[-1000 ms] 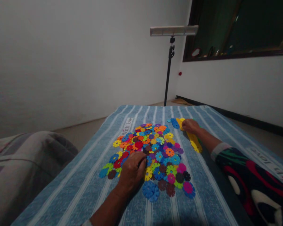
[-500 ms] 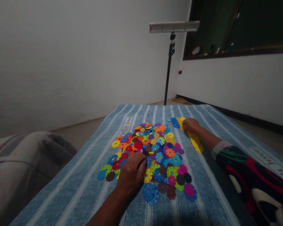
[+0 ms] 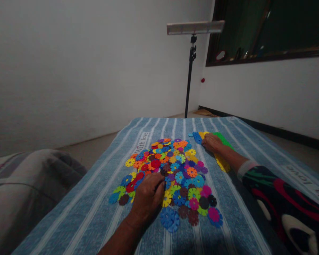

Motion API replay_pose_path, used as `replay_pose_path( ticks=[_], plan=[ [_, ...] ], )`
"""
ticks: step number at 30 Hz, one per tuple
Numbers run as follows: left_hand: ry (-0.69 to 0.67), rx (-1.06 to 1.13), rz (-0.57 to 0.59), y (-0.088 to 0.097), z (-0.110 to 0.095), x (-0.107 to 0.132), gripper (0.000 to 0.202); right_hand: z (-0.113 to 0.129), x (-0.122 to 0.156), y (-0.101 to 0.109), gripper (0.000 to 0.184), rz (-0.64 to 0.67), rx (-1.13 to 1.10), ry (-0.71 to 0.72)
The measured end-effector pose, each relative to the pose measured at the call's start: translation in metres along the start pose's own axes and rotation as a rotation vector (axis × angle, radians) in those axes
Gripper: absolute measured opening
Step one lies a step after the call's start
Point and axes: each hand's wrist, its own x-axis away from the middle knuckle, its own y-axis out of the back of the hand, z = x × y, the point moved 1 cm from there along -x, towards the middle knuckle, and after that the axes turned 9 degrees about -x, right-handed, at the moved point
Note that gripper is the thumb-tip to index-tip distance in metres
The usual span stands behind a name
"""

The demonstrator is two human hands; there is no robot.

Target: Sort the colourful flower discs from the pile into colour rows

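A heap of flower-shaped plastic discs (image 3: 172,166) in many colours lies spread on the striped tablecloth. My left hand (image 3: 149,193) rests on the heap's near left part, fingers curled together. A black disc (image 3: 163,172) is at its fingertips; whether they grip anything is hidden. Farther off to the right, my right hand (image 3: 212,143) is closed, its fingertips down beside the rows of sorted discs. A short blue row (image 3: 197,137) is just left of it. A yellow row (image 3: 223,164) and a green row (image 3: 223,139) show around the hand, which partly covers them. Anything between its fingers is hidden.
The blue striped tablecloth (image 3: 95,212) covers a long table. A light panel on a black stand (image 3: 189,81) rises behind the far edge. At left is a cloth-covered shape (image 3: 39,191). A dark-framed window (image 3: 271,32) is at upper right.
My right hand has shifted a little left and nearer, from the yellow row's far end towards the blue row, and more of the green row shows. My left hand has stayed in place.
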Motion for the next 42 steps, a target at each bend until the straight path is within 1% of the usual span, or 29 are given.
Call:
replay_pose_path(
  ticks=[2, 5, 8, 11, 15, 17, 20, 22, 26, 31, 34, 37, 42],
  plan=[
    [-0.009, -0.002, -0.003, 0.0, 0.001, 0.0, 0.02, 0.001, 0.001, 0.002, 0.023, -0.008, -0.03, -0.011],
    [-0.018, -0.022, -0.004, -0.002, 0.003, 0.0, 0.021, 0.004, 0.003, 0.005, 0.023, -0.059, -0.109, 0.024],
    [-0.022, -0.052, 0.02, -0.003, 0.006, 0.001, 0.021, 0.017, 0.012, 0.005, 0.022, -0.097, -0.18, 0.082],
    [-0.03, -0.063, 0.084, -0.003, 0.008, 0.001, 0.019, 0.043, 0.034, 0.0, 0.02, -0.122, -0.281, 0.176],
    [-0.07, -0.042, 0.12, -0.002, 0.006, 0.0, 0.018, 0.093, 0.081, -0.004, 0.022, -0.144, -0.486, 0.402],
    [-0.102, -0.036, 0.131, -0.002, 0.003, -0.001, 0.019, 0.117, 0.105, -0.004, 0.018, -0.159, -0.555, 0.472],
    [-0.157, -0.07, 0.182, -0.003, -0.002, -0.001, 0.022, 0.143, 0.132, -0.004, 0.014, -0.168, -0.578, 0.546],
    [-0.179, -0.11, 0.214, -0.006, -0.004, -0.001, 0.024, 0.152, 0.144, -0.006, 0.013, -0.155, -0.532, 0.569],
    [-0.17, -0.194, 0.257, -0.009, -0.004, 0.001, 0.021, 0.152, 0.155, -0.015, 0.013, -0.158, -0.441, 0.516],
    [-0.119, -0.31, 0.308, -0.009, -0.007, 0.001, 0.014, 0.148, 0.158, -0.024, 0.013, -0.217, -0.436, 0.462],
    [-0.11, -0.393, 0.289, -0.008, -0.009, 0.001, 0.014, 0.148, 0.159, -0.025, 0.015, -0.244, -0.433, 0.469],
    [-0.067, -0.464, 0.258, -0.008, -0.008, 0.001, 0.016, 0.147, 0.159, -0.026, 0.014, -0.254, -0.435, 0.471],
    [-0.034, -0.5, 0.247, -0.01, -0.006, 0.001, 0.018, 0.143, 0.158, -0.029, 0.013, -0.276, -0.439, 0.474]
  ],
)
